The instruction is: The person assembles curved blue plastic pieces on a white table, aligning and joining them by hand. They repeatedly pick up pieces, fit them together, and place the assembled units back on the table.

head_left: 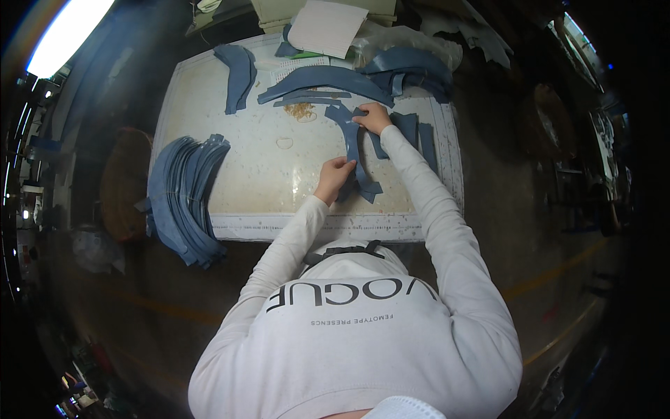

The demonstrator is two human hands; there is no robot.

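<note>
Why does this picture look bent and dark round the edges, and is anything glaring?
In the head view, fisheye distortion bows the edges of the table; the lamp at upper left is washed out white; glare shines mid-table; dim light, perhaps lens falloff too, darkens the surrounding floor.

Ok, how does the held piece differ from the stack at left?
The held piece is a slim strip; the stack is many layers thick. The left hand and right hand grip the held piece; neither touches the stack. The held piece is over the table; the stack partly overhangs its edge. Both are blue.
</note>
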